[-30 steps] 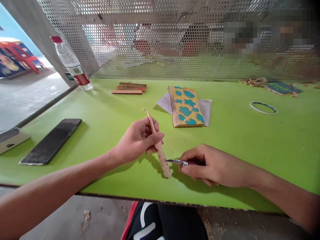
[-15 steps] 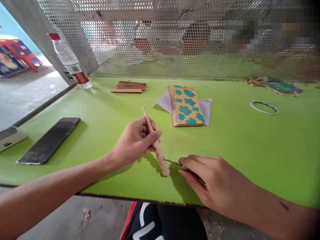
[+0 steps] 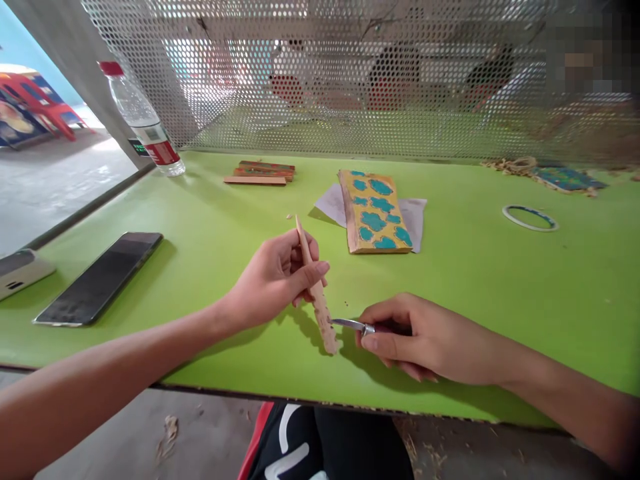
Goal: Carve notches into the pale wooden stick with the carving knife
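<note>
My left hand (image 3: 285,270) is closed around a slim, pale carved wooden stick (image 3: 321,312), which slants down toward me with its notched end low over the table. In my right hand (image 3: 415,337) is a carving knife (image 3: 369,329), gripped by its dark handle behind a metal collar. The short blade points left, and its tip is at the stick's notched edge; whether it touches cannot be made out. A tiny pale chip (image 3: 289,216) lies on the table just beyond the stick's upper end.
On the green table (image 3: 450,267) are a phone (image 3: 103,280), a second device (image 3: 23,272), a water bottle (image 3: 150,130), thin wooden strips (image 3: 260,175), a blue-spotted yellow board (image 3: 375,213) over paper, and a tape ring (image 3: 530,218). A perforated metal screen (image 3: 300,80) stands behind.
My right hand has rolled over, so the thumb and knife collar now show. The stick has tilted slightly more upright in my left hand, its upper end shifting right, away from the chip.
</note>
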A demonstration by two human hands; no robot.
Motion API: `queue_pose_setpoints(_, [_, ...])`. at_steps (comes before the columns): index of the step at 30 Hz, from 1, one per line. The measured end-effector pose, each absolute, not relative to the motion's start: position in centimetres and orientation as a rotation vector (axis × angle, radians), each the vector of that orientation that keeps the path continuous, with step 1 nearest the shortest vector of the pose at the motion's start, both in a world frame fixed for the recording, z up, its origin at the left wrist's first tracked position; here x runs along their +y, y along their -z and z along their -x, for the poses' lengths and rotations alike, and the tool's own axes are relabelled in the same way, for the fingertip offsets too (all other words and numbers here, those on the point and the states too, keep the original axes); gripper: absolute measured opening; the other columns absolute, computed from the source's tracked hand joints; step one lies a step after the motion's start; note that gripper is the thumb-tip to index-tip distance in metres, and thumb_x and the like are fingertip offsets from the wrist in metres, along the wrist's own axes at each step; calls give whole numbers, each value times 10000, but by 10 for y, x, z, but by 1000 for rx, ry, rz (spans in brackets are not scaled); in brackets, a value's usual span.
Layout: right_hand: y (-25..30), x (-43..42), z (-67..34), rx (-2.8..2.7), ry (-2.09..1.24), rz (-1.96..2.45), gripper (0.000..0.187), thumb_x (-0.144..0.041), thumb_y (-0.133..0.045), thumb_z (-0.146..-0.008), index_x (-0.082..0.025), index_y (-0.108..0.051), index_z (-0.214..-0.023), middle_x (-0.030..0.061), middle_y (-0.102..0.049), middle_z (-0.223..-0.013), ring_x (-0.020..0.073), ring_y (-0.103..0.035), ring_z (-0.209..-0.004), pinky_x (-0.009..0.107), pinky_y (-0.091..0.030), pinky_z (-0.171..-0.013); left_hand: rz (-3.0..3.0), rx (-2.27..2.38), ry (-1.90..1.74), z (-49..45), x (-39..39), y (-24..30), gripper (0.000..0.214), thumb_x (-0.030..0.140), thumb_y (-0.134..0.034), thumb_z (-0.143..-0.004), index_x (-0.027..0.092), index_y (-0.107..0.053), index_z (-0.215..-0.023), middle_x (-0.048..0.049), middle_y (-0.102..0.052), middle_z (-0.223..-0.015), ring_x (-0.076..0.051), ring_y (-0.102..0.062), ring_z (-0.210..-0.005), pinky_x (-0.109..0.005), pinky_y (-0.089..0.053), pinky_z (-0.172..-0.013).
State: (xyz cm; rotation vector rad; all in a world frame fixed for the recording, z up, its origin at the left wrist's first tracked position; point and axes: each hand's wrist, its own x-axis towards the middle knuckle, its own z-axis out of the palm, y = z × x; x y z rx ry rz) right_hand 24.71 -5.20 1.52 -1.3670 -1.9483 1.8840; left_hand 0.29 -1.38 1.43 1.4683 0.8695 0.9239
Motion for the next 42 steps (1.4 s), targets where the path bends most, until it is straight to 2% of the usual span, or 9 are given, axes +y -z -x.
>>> queue_pose_setpoints(7, [-11, -45, -249, -1818, -2059, 1275, 385, -512, -650, -937, -165, -593, -780, -29, -553, -646, 58, -446, -436, 176, -348, -385, -1459, 848, -891, -2, -9, -14, 368, 404, -779, -879, 171, -494, -867, 7, -647, -690, -79, -565, -506, -187, -467, -439])
queue_pose_setpoints(11, [-20, -46, -246, -1867, -2058, 1311, 351, -491, -618, -956, -173, -577, -814, -31, -546, -665, 71, -443, -453, 205, -348, -414, -1455, 857, -889, -2, -10, -15, 360, 385, -789, -869, 173, -497, -865, 9, -646, -681, -83, -572, -503, -189, -469, -440])
queue_pose_setpoints(13, [-25, -51, -243, -2018, -1836, 1389, 331, -473, -584, -977, -176, -592, -830, -29, -541, -669, 94, -456, -502, 233, -354, -466, -1457, 875, -885, -2, -10, -16, 366, 388, -795, -860, 173, -499, -863, 4, -651, -682, -88, -584, -502, -192, -474, -438])
queue_pose_setpoints(16, [-30, -61, -239, -2306, -1297, 1463, 278, -387, -531, -1010, -185, -641, -853, -6, -589, -702, 136, -474, -621, 273, -353, -569, -1463, 909, -873, -2, -9, -15, 385, 421, -794, -853, 171, -503, -872, -12, -666, -701, -101, -610, -508, -196, -480, -429])
queue_pose_setpoints(18, [-30, -66, -237, -2390, -1151, 1464, 264, -341, -507, -1018, -191, -645, -849, 1, -613, -720, 148, -468, -649, 286, -350, -596, -1466, 928, -869, -2, -9, -15, 396, 434, -796, -849, 169, -504, -879, -16, -670, -707, -108, -624, -514, -193, -482, -424])
queue_pose_setpoints(30, [-24, -67, -238, -2407, -1073, 1418, 255, -309, -497, -1025, -195, -662, -866, 7, -638, -707, 152, -482, -622, 280, -352, -582, -1458, 943, -889, -2, -8, -13, 373, 386, -808, -843, 169, -506, -879, -2, -666, -689, -99, -611, -502, -180, -471, -418])
queue_pose_setpoints(37, [-10, -72, -240, -2357, -941, 1326, 206, -297, -543, -1002, -200, -714, -941, 42, -693, -759, 171, -559, -644, 280, -362, -565, -1425, 905, -888, -2, -10, -13, 346, 327, -817, -836, 171, -512, -883, 4, -665, -702, -97, -613, -509, -188, -488, -439])
queue_pose_setpoints(42, [-19, -67, -238, -2371, -1112, 1399, 283, -349, -522, -1010, -197, -638, -801, -17, -556, -646, 139, -440, -594, 275, -333, -553, -1432, 887, -901, -2, -11, -14, 331, 305, -815, -838, 169, -517, -886, 0, -671, -712, -96, -618, -532, -179, -487, -448])
